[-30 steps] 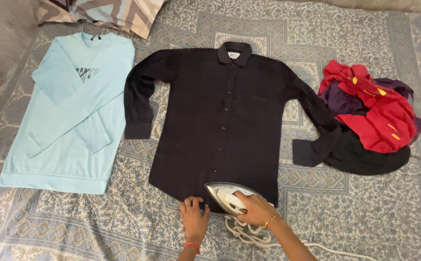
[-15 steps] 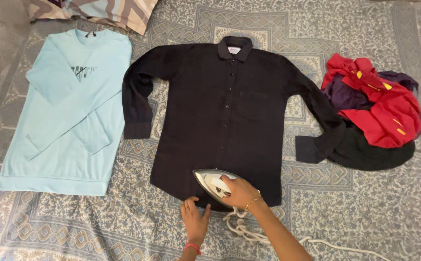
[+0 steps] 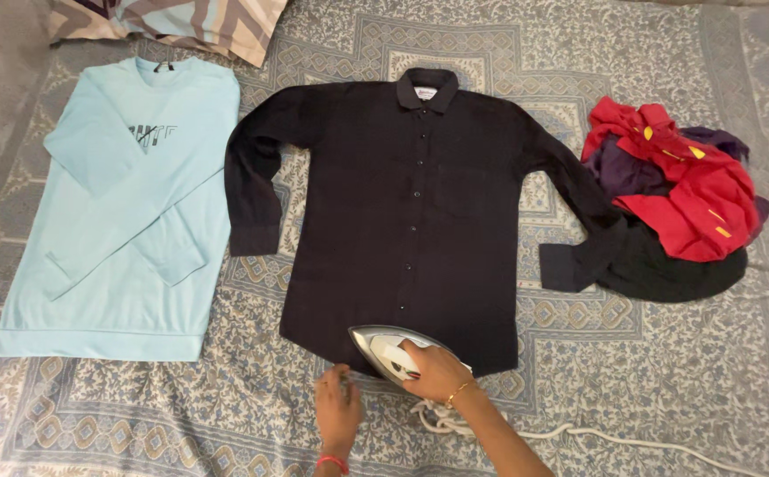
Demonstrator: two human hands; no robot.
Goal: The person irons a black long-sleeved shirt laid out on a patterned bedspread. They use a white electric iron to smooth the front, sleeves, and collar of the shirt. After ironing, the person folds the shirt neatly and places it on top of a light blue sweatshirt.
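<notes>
Right grip [image 3: 435, 371] closed on silver iron [image 3: 390, 351] | black buttoned shirt [image 3: 411, 212] flat, hem under iron | left grip [image 3: 338, 408] open

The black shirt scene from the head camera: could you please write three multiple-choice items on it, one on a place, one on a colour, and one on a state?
1. Where does the iron sit?
A. on the collar
B. on the bottom hem of the black shirt
C. on the heap of clothes

2. What colour is the long-sleeved top lying left of the black shirt?
A. light blue
B. yellow
C. white

3. How is the black shirt laid?
A. folded in half
B. crumpled in a ball
C. spread flat, buttoned, front up

Answers: 1 B, the right hand grips the iron at the hem, with the left hand beside it. 2 A, the top is pale blue. 3 C, the button row runs closed from collar to hem.
</notes>
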